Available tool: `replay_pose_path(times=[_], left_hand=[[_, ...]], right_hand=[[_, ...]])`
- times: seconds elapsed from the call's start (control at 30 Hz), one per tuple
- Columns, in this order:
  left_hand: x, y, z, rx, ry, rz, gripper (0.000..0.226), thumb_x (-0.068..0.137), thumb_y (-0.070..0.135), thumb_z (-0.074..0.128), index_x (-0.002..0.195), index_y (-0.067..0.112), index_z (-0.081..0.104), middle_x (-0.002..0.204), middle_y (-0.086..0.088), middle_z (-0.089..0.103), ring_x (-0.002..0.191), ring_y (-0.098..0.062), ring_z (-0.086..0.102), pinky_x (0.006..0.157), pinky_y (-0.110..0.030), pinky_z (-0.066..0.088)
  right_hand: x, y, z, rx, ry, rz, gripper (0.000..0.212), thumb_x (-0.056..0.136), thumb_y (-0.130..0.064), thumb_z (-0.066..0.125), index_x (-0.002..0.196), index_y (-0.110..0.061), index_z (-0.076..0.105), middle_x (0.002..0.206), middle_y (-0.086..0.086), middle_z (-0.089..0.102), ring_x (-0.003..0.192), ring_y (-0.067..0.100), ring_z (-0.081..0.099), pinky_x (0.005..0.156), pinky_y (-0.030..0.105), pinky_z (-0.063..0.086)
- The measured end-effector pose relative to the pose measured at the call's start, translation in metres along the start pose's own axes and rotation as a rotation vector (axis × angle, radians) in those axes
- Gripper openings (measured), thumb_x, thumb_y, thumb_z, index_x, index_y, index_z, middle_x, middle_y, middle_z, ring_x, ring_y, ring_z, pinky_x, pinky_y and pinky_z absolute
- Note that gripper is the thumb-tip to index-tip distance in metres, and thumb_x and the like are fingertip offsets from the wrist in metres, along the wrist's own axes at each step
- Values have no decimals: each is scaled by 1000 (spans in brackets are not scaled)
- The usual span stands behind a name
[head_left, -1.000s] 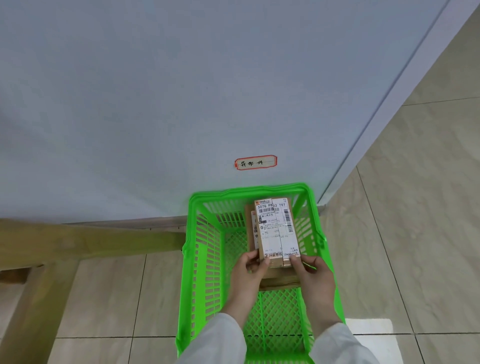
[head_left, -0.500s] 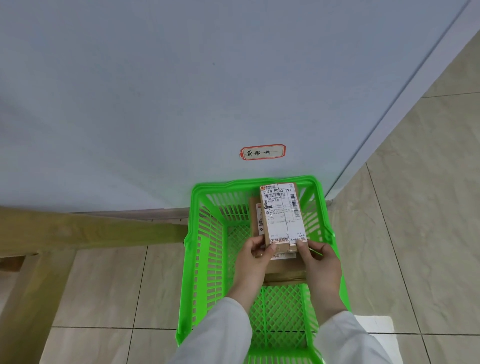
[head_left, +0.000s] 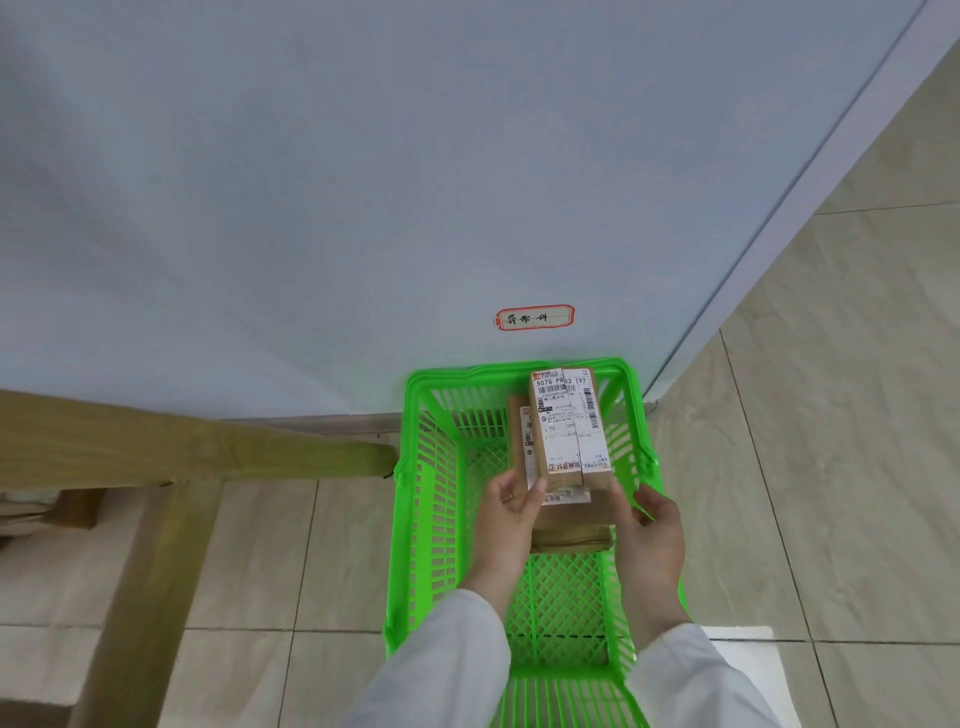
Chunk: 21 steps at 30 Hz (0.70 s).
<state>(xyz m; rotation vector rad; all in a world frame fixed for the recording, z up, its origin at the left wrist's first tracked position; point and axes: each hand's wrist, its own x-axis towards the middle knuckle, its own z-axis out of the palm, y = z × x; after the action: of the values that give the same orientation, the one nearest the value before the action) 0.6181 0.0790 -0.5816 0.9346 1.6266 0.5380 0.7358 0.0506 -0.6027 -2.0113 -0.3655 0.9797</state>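
A green plastic basket (head_left: 434, 499) stands on the tiled floor against the wall. Inside it lie stacked brown cardboard parcels. The top parcel (head_left: 566, 421) bears a white shipping label and reaches the basket's far rim. My left hand (head_left: 511, 506) pinches its near left corner, thumb on top. My right hand (head_left: 654, 525) is at the near right corner. Its fingertips touch the parcel's side and its thumb is lifted off. A lower parcel (head_left: 571, 527) sticks out beneath, toward me. Another labelled parcel (head_left: 521, 441) shows at the left.
A pale wall (head_left: 363, 182) rises just behind the basket and carries a red-bordered handwritten tag (head_left: 534, 317). A wooden frame (head_left: 182, 447) stands left of the basket. Beige floor tiles (head_left: 831, 415) spread to the right, past the wall's corner.
The top parcel has slid farther into the basket, toward the wall. My right thumb has come off its near right corner. My left hand keeps its pinch.
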Motion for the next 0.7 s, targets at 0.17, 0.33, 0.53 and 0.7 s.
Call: replay_pose_path(times=[0.17, 0.33, 0.53, 0.7], left_hand=[[-76, 46, -25, -7, 35, -57, 42, 95, 20, 56, 132, 3, 46, 135, -9, 52, 106, -5, 47, 70, 3, 34], [-179, 109, -56, -93, 73, -105, 38, 94, 13, 58, 127, -1, 49, 128, -11, 54, 104, -8, 48, 73, 0, 34], [-293, 174, -98, -162, 63, -117, 34, 94, 15, 58, 125, 4, 52, 117, -2, 55, 102, -8, 51, 90, -19, 41], [-362, 201, -132, -222, 47, -20, 24, 95, 15, 57, 118, 11, 55, 108, 2, 58, 103, -12, 55, 101, -33, 44]], right_hand=[[-78, -59, -38, -24, -55, 45, 49, 89, -24, 65, 125, 5, 51, 125, 17, 58, 115, 29, 56, 92, 29, 39], [-179, -135, -83, -13, -101, 46, 42, 88, -20, 66, 120, 5, 54, 116, 17, 61, 107, 27, 57, 92, 29, 40], [-288, -201, -136, 76, -107, 112, 36, 90, -18, 63, 118, 3, 57, 101, 8, 58, 96, 18, 54, 99, 41, 46], [-352, -232, -162, 142, -165, 63, 28, 92, -14, 60, 116, 1, 57, 103, 9, 60, 97, 18, 56, 101, 43, 45]])
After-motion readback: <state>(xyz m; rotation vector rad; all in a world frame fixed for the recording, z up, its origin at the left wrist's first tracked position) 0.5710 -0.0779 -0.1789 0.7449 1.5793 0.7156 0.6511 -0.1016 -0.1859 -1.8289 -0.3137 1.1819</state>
